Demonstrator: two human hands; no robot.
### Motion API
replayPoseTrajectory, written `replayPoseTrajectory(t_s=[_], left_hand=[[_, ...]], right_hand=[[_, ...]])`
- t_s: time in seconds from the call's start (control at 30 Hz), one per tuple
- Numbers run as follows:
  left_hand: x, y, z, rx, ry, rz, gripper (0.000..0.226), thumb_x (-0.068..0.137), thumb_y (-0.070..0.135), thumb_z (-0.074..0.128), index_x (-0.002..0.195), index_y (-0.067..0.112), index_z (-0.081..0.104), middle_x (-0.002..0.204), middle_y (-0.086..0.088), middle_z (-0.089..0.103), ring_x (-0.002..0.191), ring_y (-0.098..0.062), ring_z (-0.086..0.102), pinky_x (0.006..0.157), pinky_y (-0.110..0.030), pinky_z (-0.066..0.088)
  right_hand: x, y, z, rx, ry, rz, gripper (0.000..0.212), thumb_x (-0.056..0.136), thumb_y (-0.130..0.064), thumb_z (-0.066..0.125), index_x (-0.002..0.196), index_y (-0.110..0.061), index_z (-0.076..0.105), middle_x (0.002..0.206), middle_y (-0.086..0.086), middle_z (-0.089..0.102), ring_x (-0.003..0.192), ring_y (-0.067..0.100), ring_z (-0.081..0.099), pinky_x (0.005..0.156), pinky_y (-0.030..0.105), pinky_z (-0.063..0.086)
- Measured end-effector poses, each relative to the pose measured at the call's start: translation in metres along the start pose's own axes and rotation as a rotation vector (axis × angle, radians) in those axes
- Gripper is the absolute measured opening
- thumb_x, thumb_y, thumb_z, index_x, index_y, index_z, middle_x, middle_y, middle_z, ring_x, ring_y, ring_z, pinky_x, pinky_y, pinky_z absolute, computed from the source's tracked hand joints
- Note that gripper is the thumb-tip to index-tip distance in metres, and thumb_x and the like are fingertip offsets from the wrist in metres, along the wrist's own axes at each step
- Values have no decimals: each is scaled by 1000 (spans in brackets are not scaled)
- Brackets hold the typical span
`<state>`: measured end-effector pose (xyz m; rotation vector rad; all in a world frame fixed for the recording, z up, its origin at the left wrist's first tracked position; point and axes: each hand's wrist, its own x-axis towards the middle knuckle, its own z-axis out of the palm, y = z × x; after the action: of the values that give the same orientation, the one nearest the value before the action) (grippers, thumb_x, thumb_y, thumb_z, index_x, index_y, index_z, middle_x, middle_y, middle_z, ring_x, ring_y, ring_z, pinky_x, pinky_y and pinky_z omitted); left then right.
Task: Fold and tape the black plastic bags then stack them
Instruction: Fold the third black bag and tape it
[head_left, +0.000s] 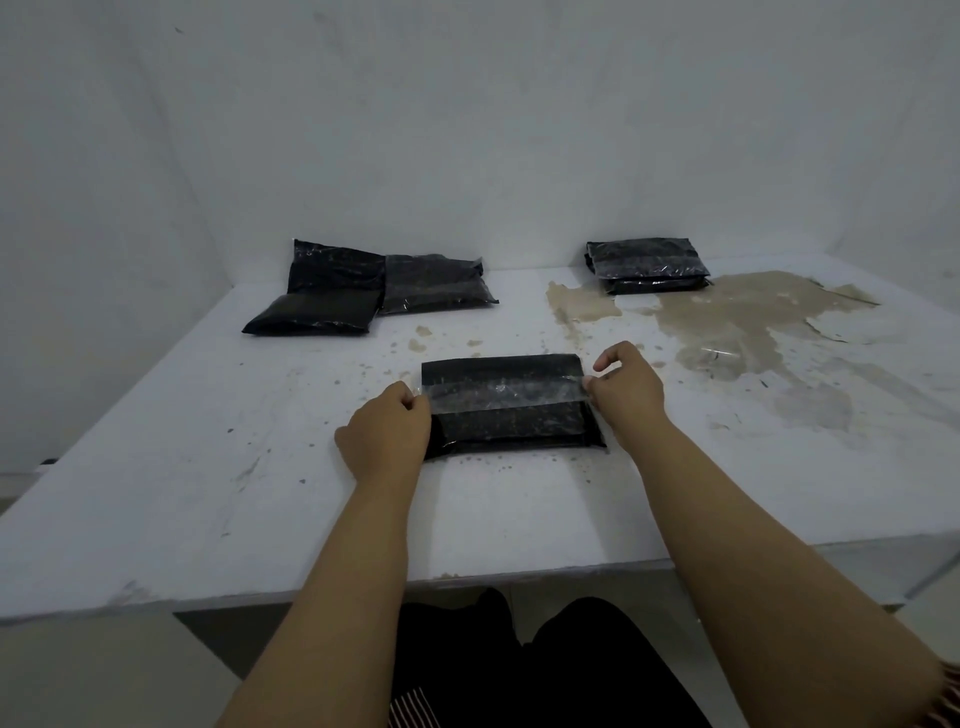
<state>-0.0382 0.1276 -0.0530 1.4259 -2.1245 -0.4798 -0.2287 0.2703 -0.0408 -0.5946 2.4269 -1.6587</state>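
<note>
Dark trousers and both forearms are filling the bottom of my view, and beyond them I am working at the white table (156, 493). My left hand (387, 431) is pinching one end of a clear tape strip (506, 395), fingers curled round it at the left edge of the folded black bag (511, 410). My right hand (626, 387) is pinching the other end at the bag's right edge, thumb and forefinger closed on it, the other fingers loosely bent above. I am holding the strip stretched across the bag's middle, over what I take to be the fold seam.

To do this well, I am judging that the tape should be kept taut and level, lowered onto the seam, then smoothed outward from the centre so no wrinkles are trapping air. The ends should be wrapping past both edges.

Three black bags (363, 291) are lying loosely grouped at the far left, apparently waiting. A taped stack (649, 265) is sitting at the far right, beside a brown stain (753, 322); this bag probably belongs there next.
</note>
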Motion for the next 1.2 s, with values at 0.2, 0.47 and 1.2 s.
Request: replayPoseTrajectory(t_s=[0.2, 0.47, 1.2], left_hand=[[3, -4, 2, 201, 3, 71, 28, 98, 32, 38, 95, 18, 63, 83, 0, 57, 83, -22, 54, 75, -34, 34], [-6, 23, -14, -149, 388, 400, 16, 93, 8, 49, 106, 11, 58, 105, -6, 58, 93, -20, 54, 77, -30, 42], [2, 85, 28, 495, -370, 476, 69, 102, 52, 10, 156, 10, -2, 161, -19, -11, 149, -33, -14, 120, -47, -11]], right_hand=[[-5, 3, -2, -7, -18, -15, 13, 91, -11, 60, 100, -11, 51, 76, 8, 56, 61, 16, 47, 50, 24, 34], [-13, 7, 1, 6, 39, -74, 14, 91, -16, 60, 102, -11, 52, 71, -2, 51, 61, 11, 47, 52, 23, 35], [-14, 8, 3, 50, 122, -64, 7, 91, -7, 58, 97, -9, 54, 67, -6, 53, 60, 9, 50, 50, 18, 38]])
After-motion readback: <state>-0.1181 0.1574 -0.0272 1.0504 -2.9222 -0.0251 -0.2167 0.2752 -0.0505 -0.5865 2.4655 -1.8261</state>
